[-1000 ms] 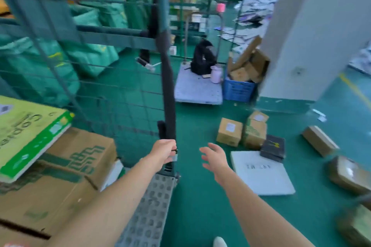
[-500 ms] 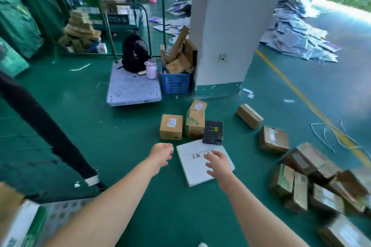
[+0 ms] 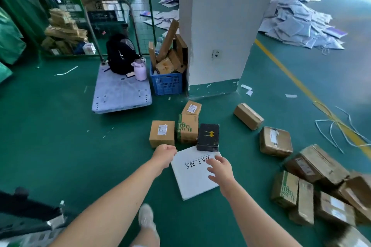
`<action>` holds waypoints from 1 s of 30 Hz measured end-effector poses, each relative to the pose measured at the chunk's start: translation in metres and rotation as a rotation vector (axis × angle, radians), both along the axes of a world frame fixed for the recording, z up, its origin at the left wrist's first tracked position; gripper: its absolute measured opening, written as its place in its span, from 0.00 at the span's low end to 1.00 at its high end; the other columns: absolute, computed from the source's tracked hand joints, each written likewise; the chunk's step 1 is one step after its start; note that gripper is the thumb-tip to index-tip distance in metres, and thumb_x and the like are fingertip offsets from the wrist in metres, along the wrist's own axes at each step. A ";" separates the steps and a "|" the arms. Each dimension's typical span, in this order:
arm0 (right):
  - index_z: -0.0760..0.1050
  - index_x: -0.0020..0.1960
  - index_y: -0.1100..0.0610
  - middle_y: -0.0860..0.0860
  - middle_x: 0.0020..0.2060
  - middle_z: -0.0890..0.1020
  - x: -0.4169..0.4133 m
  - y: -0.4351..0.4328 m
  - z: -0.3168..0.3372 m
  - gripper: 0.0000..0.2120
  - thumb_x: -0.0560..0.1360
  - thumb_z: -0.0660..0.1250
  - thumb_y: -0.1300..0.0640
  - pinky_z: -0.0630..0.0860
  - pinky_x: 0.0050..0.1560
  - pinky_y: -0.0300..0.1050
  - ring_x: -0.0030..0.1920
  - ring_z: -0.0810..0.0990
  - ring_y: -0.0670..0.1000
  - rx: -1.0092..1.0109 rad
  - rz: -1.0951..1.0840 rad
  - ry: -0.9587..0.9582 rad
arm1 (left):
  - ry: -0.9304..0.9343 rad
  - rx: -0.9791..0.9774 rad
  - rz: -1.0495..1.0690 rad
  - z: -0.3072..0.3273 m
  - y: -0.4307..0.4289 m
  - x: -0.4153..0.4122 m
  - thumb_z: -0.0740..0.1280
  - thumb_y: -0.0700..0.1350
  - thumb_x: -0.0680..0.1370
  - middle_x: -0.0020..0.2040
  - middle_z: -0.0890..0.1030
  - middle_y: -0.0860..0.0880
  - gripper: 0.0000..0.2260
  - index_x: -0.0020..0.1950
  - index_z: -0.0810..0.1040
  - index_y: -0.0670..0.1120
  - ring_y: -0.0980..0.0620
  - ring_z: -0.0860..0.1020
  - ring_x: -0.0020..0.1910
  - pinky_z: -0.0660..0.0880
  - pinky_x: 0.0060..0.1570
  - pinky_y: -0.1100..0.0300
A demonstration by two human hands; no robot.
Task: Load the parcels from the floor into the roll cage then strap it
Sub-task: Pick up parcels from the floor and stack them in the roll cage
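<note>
Parcels lie scattered on the green floor. A flat white box (image 3: 193, 174) lies just ahead, with a black box (image 3: 208, 137) touching its far edge. Behind them stand a brown carton (image 3: 161, 133) and a green-printed carton (image 3: 187, 128). More brown parcels (image 3: 313, 184) pile up at the right. My left hand (image 3: 164, 155) hangs with curled fingers at the white box's left corner and holds nothing. My right hand (image 3: 219, 168) is spread, fingers relaxed, above the white box. The roll cage base (image 3: 28, 238) shows only at the bottom left corner.
A grey platform trolley (image 3: 120, 92) carries a black backpack (image 3: 120, 56) and a pink bottle (image 3: 140, 70). A blue crate (image 3: 166, 83) of cardboard stands against the white pillar (image 3: 220, 26). Loose white straps (image 3: 337, 132) lie by the yellow line. My foot (image 3: 146, 218) is forward.
My left hand let go of the black strap on the cage. I turned right, away from the cage, and both hands have come closer to the white box on the floor.
</note>
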State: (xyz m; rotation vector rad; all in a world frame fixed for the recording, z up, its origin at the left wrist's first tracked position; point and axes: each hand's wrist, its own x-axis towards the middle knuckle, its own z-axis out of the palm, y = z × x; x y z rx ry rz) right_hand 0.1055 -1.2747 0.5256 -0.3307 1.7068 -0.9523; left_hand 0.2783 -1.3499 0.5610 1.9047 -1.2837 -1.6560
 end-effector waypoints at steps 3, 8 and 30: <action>0.65 0.74 0.58 0.55 0.58 0.77 -0.011 -0.031 -0.020 0.26 0.78 0.67 0.58 0.76 0.60 0.53 0.60 0.78 0.56 0.032 -0.078 -0.030 | -0.043 0.023 -0.060 -0.020 -0.052 -0.017 0.60 0.41 0.81 0.42 0.74 0.50 0.07 0.45 0.73 0.49 0.50 0.70 0.42 0.65 0.34 0.61; 0.65 0.75 0.58 0.56 0.61 0.76 -0.028 -0.091 -0.053 0.27 0.78 0.67 0.58 0.75 0.61 0.53 0.61 0.76 0.57 0.081 -0.271 -0.051 | -0.080 0.071 -0.248 -0.066 -0.144 -0.052 0.60 0.41 0.81 0.43 0.74 0.49 0.07 0.44 0.74 0.50 0.50 0.71 0.42 0.66 0.35 0.59; 0.58 0.79 0.55 0.55 0.73 0.69 0.027 -0.203 -0.376 0.34 0.77 0.69 0.56 0.68 0.67 0.49 0.70 0.71 0.54 0.532 -0.695 -0.277 | -0.400 0.393 -0.678 -0.431 -0.318 -0.068 0.62 0.43 0.81 0.60 0.78 0.47 0.14 0.66 0.74 0.45 0.49 0.76 0.58 0.74 0.60 0.53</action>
